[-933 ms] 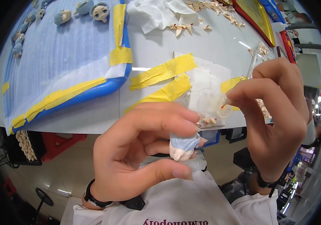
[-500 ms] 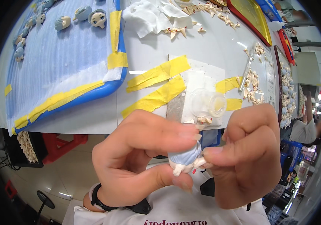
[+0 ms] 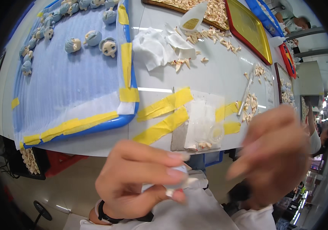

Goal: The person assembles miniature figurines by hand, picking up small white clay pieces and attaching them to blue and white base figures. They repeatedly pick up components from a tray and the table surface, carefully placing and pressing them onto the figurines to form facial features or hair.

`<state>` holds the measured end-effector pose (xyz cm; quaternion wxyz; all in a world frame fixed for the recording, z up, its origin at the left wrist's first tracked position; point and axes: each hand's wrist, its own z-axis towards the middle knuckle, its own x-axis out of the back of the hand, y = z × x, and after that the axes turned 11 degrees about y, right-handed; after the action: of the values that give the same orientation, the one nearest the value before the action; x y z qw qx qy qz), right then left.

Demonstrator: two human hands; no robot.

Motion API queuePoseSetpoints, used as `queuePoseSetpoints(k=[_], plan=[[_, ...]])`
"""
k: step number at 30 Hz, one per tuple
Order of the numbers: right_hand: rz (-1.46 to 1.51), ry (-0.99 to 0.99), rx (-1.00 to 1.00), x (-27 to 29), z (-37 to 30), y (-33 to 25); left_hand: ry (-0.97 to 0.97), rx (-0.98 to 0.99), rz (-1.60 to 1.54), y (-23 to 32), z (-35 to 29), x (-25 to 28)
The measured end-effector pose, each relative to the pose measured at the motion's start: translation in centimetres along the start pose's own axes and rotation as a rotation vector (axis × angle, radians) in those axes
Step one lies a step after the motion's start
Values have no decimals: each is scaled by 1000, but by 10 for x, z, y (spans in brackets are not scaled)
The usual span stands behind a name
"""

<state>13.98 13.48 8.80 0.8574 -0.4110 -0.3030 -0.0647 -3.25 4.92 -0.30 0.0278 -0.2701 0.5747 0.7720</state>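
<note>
Between the fingertips and thumb of my left hand [image 3: 135,180] is a small doll head [image 3: 180,168] with light blue hair and pale parts at its lower side. The fingers cover much of it. My right hand [image 3: 275,149] is apart from it, to the right, smeared by motion; whether it holds anything does not show. Beyond both hands, a grey board [image 3: 179,138] with white paper is fixed to the table by yellow tape [image 3: 163,124]. On it are a clear round plastic cup [image 3: 215,133] and a few small cream pointed pieces [image 3: 204,145].
A blue-rimmed tray [image 3: 114,122] with pale lining fills the left, holding several blue-haired doll heads [image 3: 108,46]. White cloth [image 3: 152,50], a white bottle [image 3: 193,18] and scattered cream pieces lie farther back. A gold tray [image 3: 250,32] and a clear stick [image 3: 247,89] are right.
My right hand has let go of the doll head's side and moved away to the right. My left hand keeps hold of the head. The view has shifted, showing more of the far table.
</note>
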Motion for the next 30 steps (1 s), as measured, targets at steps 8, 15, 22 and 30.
queuePoseSetpoints(k=[8,15,22,30], plan=[[-331,-301,-48,-5,74,92,-101,-28,16,-10,14,18],[-355,-332,-51,-13,72,101,-164,-38,166,4,18,20],[-70,-37,-426,19,23,34,-257,-151,203,2,14,23],[297,190,-529,22,-41,23,-260,-196,227,6,3,16]])
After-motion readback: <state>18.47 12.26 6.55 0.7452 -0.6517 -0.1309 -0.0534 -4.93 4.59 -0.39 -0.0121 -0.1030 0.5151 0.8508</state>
